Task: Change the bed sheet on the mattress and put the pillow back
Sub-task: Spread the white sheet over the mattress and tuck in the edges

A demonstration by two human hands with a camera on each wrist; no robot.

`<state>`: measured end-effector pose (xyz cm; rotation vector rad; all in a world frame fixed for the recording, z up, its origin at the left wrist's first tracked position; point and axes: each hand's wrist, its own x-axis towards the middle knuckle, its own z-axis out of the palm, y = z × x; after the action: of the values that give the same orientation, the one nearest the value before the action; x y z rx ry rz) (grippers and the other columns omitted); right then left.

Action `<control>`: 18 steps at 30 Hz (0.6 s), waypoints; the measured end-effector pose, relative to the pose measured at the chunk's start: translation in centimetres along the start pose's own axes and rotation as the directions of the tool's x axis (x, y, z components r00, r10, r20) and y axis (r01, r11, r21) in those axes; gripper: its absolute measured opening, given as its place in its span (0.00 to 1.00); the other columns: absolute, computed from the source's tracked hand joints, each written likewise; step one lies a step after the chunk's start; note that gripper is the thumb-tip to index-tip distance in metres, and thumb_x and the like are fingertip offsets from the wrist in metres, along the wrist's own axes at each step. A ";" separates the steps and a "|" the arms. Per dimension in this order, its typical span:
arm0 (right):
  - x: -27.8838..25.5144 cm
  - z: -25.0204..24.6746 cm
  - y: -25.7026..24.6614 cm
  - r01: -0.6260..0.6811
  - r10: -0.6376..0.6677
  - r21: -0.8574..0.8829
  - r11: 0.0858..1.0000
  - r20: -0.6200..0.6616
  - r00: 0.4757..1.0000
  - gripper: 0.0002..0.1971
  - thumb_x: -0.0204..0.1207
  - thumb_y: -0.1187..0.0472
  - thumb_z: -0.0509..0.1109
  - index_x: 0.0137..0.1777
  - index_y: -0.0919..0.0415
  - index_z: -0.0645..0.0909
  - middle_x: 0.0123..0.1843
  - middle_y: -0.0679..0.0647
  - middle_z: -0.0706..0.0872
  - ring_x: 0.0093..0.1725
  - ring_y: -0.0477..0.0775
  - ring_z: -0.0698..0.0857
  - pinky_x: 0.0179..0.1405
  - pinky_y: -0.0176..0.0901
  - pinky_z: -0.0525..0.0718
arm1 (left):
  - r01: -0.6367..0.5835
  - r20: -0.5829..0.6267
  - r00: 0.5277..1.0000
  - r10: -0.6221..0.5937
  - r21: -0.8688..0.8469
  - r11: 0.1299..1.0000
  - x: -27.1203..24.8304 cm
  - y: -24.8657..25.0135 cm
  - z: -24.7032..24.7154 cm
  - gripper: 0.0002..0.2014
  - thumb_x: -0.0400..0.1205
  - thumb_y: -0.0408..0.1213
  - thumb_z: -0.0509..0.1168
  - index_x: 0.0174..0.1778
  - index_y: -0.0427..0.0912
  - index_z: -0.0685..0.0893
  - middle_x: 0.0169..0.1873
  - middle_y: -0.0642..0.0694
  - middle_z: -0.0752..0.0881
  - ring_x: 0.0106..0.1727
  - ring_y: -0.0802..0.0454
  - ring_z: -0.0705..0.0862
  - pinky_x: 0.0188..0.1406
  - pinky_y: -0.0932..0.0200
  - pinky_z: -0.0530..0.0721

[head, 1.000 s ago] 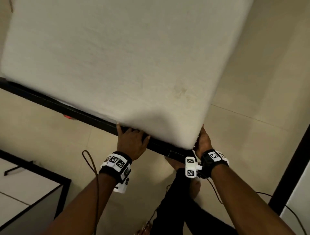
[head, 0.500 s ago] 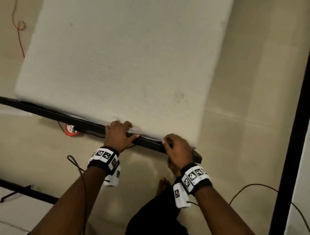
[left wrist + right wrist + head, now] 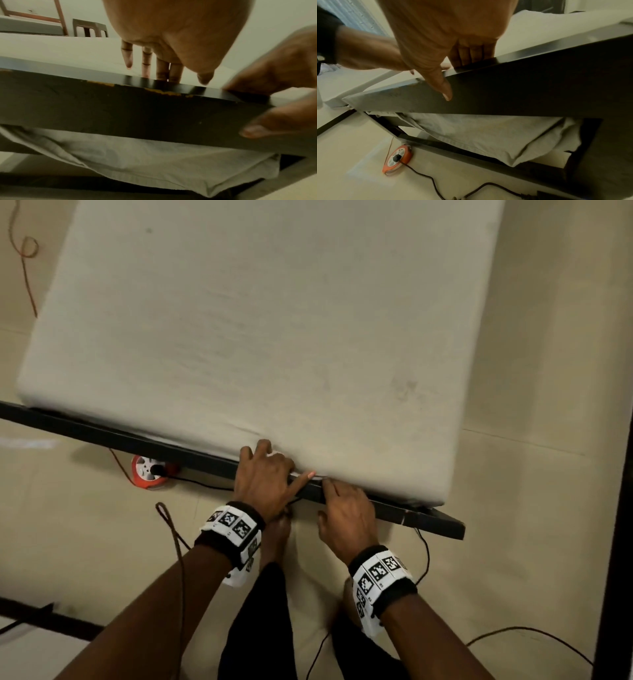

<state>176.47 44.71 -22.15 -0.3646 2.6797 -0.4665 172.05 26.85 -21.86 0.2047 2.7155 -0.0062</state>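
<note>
— So where are your hands?
— My left hand lies on the mattress edge, fingers straight, thumb out. My right hand sits beside it, straight fingers tucked between mattress and black bed frame.
— And the sheet?
— White cloth hangs beneath the frame.

Matt cloth sheet, glossy chipped black wooden bed frame, orange plastic reel
</note>
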 end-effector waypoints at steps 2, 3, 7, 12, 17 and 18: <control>0.9 0.6 -1.6 -0.020 0.020 -0.004 1.000 -0.005 1.000 0.27 0.53 0.61 0.80 0.57 0.61 0.87 0.46 0.55 0.90 0.45 0.58 0.89 0.47 0.46 0.85 | -0.028 0.071 0.997 0.023 0.069 0.997 -0.3 0.3 0.0 0.36 0.86 0.66 0.40 0.42 0.49 0.90 0.43 0.50 0.90 0.62 0.41 0.76 0.55 0.42 0.68; 1.3 0.5 -2.2 -0.031 0.031 0.006 0.999 -0.012 0.999 0.25 0.53 0.62 0.80 0.54 0.60 0.87 0.43 0.54 0.90 0.42 0.58 0.89 0.44 0.46 0.85 | -0.052 0.103 0.994 0.043 0.087 0.995 -0.6 0.6 0.2 0.36 0.87 0.62 0.38 0.47 0.49 0.90 0.45 0.49 0.89 0.63 0.40 0.76 0.55 0.41 0.67; 2.6 0.1 -3.4 -0.062 0.062 0.008 0.998 -0.071 0.996 0.12 0.62 0.61 0.71 0.47 0.56 0.85 0.38 0.52 0.88 0.37 0.59 0.87 0.38 0.48 0.80 | -0.022 0.065 0.998 0.023 -0.009 1.000 -1.4 1.3 0.2 0.26 0.90 0.49 0.45 0.44 0.47 0.88 0.44 0.46 0.90 0.54 0.40 0.80 0.58 0.39 0.71; 2.7 1.3 -3.5 -0.071 0.072 0.046 0.996 -0.021 0.997 0.21 0.62 0.57 0.76 0.57 0.55 0.85 0.50 0.50 0.90 0.50 0.56 0.87 0.50 0.49 0.79 | -0.105 0.032 0.993 0.110 -0.135 0.985 -1.1 -0.6 1.0 0.24 0.91 0.50 0.45 0.47 0.50 0.88 0.45 0.49 0.90 0.51 0.45 0.86 0.71 0.35 0.69; 4.3 0.7 -4.7 -0.175 0.176 -0.019 0.984 0.121 0.977 0.24 0.52 0.55 0.81 0.52 0.52 0.86 0.44 0.48 0.90 0.44 0.56 0.88 0.45 0.46 0.82 | -0.155 -0.097 0.986 0.135 -0.247 0.956 -0.2 -5.7 0.1 0.22 0.90 0.48 0.52 0.38 0.45 0.85 0.35 0.45 0.84 0.41 0.45 0.81 0.43 0.48 0.76; 4.7 0.7 -5.0 -0.189 0.194 -0.049 0.981 0.155 0.969 0.23 0.51 0.55 0.81 0.50 0.52 0.86 0.41 0.49 0.90 0.42 0.57 0.89 0.43 0.46 0.82 | -0.128 -0.069 0.991 0.116 -0.199 0.972 0.0 -6.7 0.1 0.24 0.90 0.51 0.51 0.36 0.46 0.85 0.33 0.46 0.83 0.39 0.45 0.80 0.41 0.49 0.74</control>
<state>173.46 38.51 -22.51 -0.1432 2.5378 -0.3197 171.14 20.20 -22.10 0.3152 2.7316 0.3163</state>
